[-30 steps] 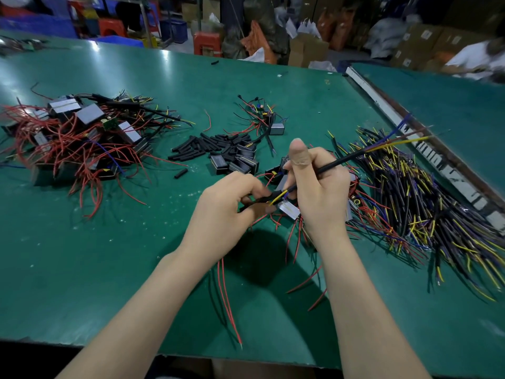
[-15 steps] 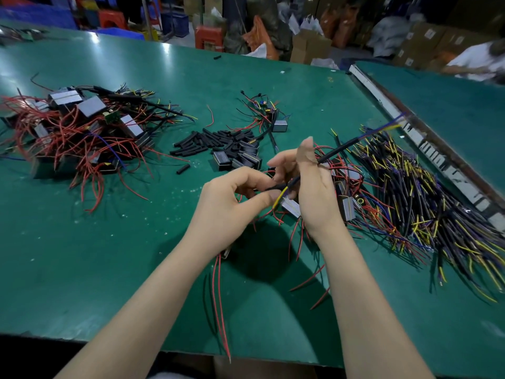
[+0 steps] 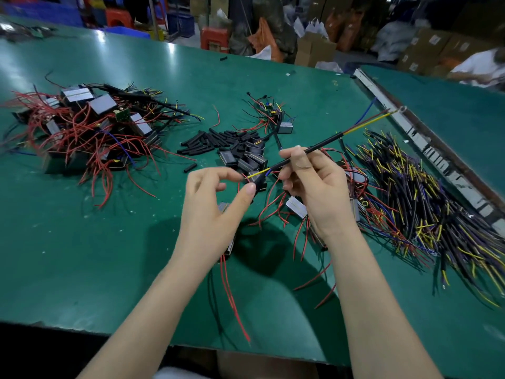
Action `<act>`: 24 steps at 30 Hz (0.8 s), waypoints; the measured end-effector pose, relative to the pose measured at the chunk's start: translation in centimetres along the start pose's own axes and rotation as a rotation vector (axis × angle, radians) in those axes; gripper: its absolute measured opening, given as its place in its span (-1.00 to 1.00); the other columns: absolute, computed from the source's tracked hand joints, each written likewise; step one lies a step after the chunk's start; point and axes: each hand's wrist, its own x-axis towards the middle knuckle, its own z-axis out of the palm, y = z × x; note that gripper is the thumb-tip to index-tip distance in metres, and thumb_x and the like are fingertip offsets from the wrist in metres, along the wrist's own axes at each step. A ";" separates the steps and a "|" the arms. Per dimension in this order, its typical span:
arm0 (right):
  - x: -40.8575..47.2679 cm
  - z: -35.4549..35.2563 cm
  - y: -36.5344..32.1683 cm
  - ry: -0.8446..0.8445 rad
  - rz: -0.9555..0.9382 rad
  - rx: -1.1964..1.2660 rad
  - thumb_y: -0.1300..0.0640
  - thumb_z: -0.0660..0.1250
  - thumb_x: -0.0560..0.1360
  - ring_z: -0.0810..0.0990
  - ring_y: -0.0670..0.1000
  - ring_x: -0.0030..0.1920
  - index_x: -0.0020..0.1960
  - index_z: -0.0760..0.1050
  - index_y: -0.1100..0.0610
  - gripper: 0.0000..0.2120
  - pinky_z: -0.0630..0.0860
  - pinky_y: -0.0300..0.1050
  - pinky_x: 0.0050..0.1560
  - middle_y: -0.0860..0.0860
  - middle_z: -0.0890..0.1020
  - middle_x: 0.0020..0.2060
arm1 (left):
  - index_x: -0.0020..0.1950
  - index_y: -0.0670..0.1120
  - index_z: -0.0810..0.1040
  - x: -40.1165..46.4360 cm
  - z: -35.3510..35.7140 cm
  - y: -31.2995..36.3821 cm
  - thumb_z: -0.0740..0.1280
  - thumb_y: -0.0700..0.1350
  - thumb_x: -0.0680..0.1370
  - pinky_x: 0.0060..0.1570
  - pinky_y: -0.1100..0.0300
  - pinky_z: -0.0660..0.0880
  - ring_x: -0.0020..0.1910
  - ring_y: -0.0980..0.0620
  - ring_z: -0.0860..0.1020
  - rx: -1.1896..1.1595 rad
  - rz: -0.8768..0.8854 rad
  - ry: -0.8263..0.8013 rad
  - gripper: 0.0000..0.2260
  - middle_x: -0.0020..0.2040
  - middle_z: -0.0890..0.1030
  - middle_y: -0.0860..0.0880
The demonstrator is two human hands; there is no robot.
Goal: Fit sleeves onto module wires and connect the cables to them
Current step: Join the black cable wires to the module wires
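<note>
On the table (image 3: 82, 255), a heap of modules with wires (image 3: 84, 127) lies far to my left. The loose sleeves (image 3: 216, 142) lie in the middle, behind my hands, with a small cluster of modules (image 3: 251, 158) just to their right and another wired module (image 3: 284, 125) behind those. A big pile of cables (image 3: 426, 209) spreads at my right, beside the table's edge strip (image 3: 426, 143). My left hand (image 3: 216, 209) and right hand (image 3: 317, 187) are in front of the sleeves, the right one holding a cable (image 3: 322, 144) that slants up to the right.
</note>
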 end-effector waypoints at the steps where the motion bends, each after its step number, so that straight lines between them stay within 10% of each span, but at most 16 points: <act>1: -0.1 0.1 0.0 0.013 -0.006 -0.017 0.07 0.24 0.60 0.49 -0.12 -0.40 -0.12 0.63 0.02 -0.79 0.44 -0.33 -0.32 -0.07 0.60 -0.41 | -0.08 0.19 0.48 -0.7 -0.1 0.0 0.37 0.12 0.48 0.06 0.29 0.33 0.08 0.10 0.44 0.093 0.040 0.028 -0.90 0.04 0.43 0.07; 8: -0.2 0.3 -0.1 0.088 -0.040 -0.096 0.12 0.24 0.60 0.46 -0.12 -0.41 -0.11 0.60 0.06 -0.81 0.41 -0.34 -0.32 -0.10 0.57 -0.44 | -0.01 0.05 0.64 -2.9 0.1 -0.4 0.51 -0.04 0.36 -0.08 0.08 0.23 0.02 -0.15 0.46 0.572 0.109 0.075 -0.78 0.07 0.49 -0.06; 24: -0.3 0.5 0.7 0.065 -0.265 -0.259 0.16 0.28 0.57 0.47 -0.07 -0.34 -0.05 0.55 -0.03 -0.88 0.42 -0.30 -0.29 -0.14 0.56 -0.27 | -0.12 -0.10 0.67 0.7 1.1 -0.3 0.46 -0.06 0.45 -0.04 0.02 0.34 -0.04 -0.14 0.39 0.387 0.162 0.146 -0.88 0.04 0.49 -0.11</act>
